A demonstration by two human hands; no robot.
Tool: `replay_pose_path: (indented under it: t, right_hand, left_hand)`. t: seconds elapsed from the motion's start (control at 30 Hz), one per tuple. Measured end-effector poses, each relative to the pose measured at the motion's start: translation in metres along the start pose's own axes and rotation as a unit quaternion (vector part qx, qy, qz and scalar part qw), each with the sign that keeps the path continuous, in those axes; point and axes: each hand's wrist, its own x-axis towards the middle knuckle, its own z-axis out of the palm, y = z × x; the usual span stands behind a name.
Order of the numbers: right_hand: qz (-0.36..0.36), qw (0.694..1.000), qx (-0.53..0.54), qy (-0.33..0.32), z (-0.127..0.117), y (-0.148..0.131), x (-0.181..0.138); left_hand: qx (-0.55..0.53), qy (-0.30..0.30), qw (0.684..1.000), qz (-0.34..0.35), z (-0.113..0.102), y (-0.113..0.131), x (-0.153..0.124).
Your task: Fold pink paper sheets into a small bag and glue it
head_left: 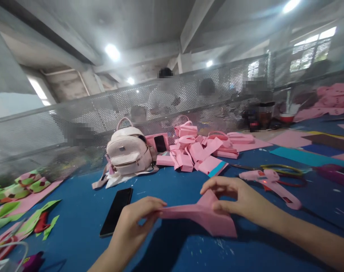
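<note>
Both my hands hold one pink paper piece (206,219) just above the blue table (172,185). My left hand (135,223) pinches its left end between thumb and fingers. At the right end, my right hand (237,198) grips a raised, folded corner, fingers curled over the top. The sheet sags in the middle and its lower right flap rests near the table. A pink glue gun (271,181) lies just right of my right hand. A black phone (116,211) lies face up left of my left hand.
A pale pink backpack (129,151) stands behind, beside a heap of folded pink paper bags (200,149). Green and pink cut-outs (19,204) lie at the left. Coloured sheets (302,147) cover the right. A perforated mesh screen (75,124) closes the far edge, with people behind it.
</note>
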Motion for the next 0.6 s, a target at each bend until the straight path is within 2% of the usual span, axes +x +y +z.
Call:
replay_pose_path:
  t: [0.17, 0.27, 0.4, 0.43, 0.47, 0.6]
  right_hand:
    - [0.055, 0.996, 0.069, -0.031, -0.002, 0.012, 0.006]
    - [0.068, 0.993, 0.083, -0.048, 0.004, 0.019, 0.0]
    - [0.032, 0.973, 0.136, -0.183, 0.022, 0.019, -0.011]
    - [0.029, 0.97, 0.143, -0.192, 0.026, 0.019, -0.012]
    - [0.031, 0.973, 0.143, -0.179, 0.03, 0.02, -0.012]
    - [0.071, 0.986, 0.146, -0.033, 0.039, 0.03, -0.001]
  left_hand:
    - [-0.034, 0.073, 0.99, -0.114, -0.018, -0.013, 0.009]
    - [-0.102, 0.084, 0.975, -0.176, -0.019, -0.02, 0.01]
    - [-0.175, 0.088, 0.954, -0.225, -0.005, -0.023, 0.008]
    - [-0.175, 0.086, 0.954, -0.225, 0.0, -0.023, 0.007]
    - [-0.171, 0.079, 0.957, -0.221, 0.005, -0.022, 0.005]
    - [-0.135, 0.022, 0.974, -0.182, 0.019, -0.023, -0.002]
